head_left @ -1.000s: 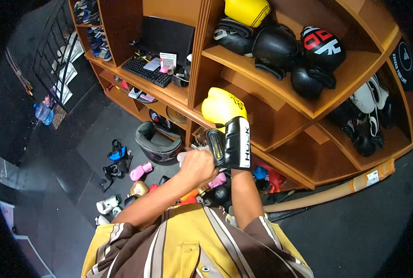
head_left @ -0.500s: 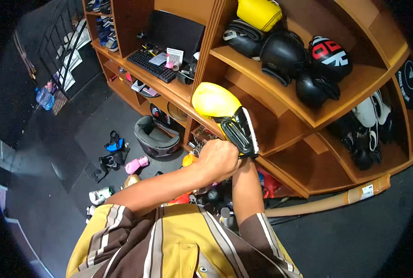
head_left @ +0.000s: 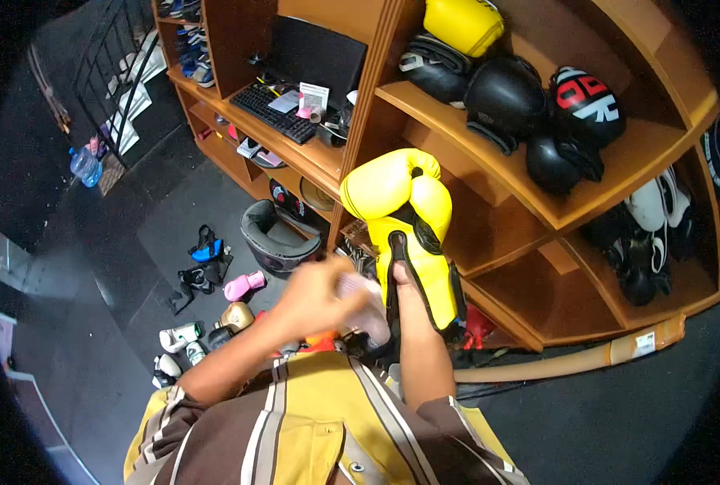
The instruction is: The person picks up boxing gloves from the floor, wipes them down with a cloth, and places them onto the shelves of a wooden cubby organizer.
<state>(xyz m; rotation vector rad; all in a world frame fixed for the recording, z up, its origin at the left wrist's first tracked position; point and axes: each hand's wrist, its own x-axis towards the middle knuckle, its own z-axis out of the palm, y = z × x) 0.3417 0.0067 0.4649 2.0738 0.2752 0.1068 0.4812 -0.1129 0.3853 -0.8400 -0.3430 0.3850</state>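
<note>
In the head view, a bright yellow boxing glove (head_left: 374, 187) with black trim is held upright, its slit cuff facing me. My right hand (head_left: 403, 276) goes into the cuff and carries the glove; its fingers are hidden inside. To the left of the cuff, my left hand (head_left: 315, 303) is closed and blurred by motion. A pale, whitish-pink cloth (head_left: 362, 311) hangs from that hand, also blurred. It is close to the glove's cuff, but I cannot tell whether it touches.
A wooden shelf unit (head_left: 489, 145) holds black gloves (head_left: 505, 97) and another yellow glove (head_left: 465, 24). A keyboard (head_left: 272, 113) lies on its desk section. Several gloves, a pink one (head_left: 244, 284) among them, and a dark padded headguard (head_left: 279, 234) lie on the floor. A long cardboard tube (head_left: 554, 368) lies below the shelves.
My left hand has moved left and down, away from the cuff, and now shows a pale cloth. The glove has turned so its thumb and slit side face me.
</note>
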